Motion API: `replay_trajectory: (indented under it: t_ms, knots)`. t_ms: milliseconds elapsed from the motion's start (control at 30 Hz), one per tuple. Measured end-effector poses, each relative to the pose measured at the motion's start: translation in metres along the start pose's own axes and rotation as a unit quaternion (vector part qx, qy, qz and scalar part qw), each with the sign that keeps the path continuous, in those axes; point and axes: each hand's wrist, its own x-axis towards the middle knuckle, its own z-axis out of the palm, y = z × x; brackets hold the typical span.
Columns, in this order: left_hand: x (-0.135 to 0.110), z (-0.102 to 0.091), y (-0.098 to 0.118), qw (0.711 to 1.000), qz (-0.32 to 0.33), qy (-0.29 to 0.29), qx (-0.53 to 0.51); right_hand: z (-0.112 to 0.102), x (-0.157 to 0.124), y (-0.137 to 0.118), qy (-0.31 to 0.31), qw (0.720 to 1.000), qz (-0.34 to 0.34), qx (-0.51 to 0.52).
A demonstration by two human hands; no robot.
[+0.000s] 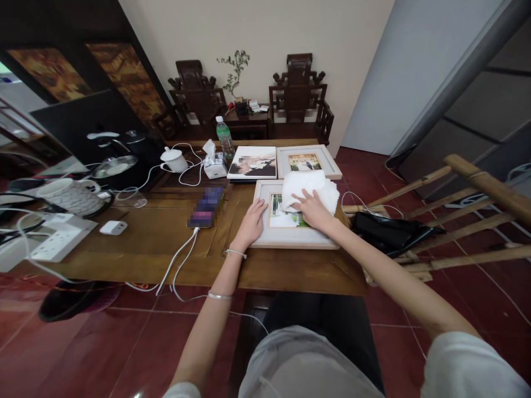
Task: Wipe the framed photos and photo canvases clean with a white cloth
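Note:
A light wooden picture frame (298,241) lies flat at the front of the wooden table, with a white mat and a green-and-white photo. My left hand (251,221) grips its left edge, fingers curled over the border. On the upper right of this frame, a folded white towel (312,188) covers part of the photo. My right hand (314,211) holds the towel down against it, with the fingers somewhat spread. Just behind lie a second framed picture (332,160) and a white-edged photo panel (251,160).
Left of the frame, a phone (206,207) lies with a white cable attached. Further along the table (166,265) are a tissue box (214,165), a green-labelled bottle (224,137), a lidded white cup (174,160) and a power strip (64,237). A bamboo chair (431,182) stands at right.

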Motion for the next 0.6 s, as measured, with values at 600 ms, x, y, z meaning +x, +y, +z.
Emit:
replay_trajectory:
  t_ms: [600]
  knots:
    - [0.001,-0.001,0.002,1.000,-0.002,0.000,-0.005,-0.008,-0.044,-0.029,-0.006,0.992,-0.036,0.122]
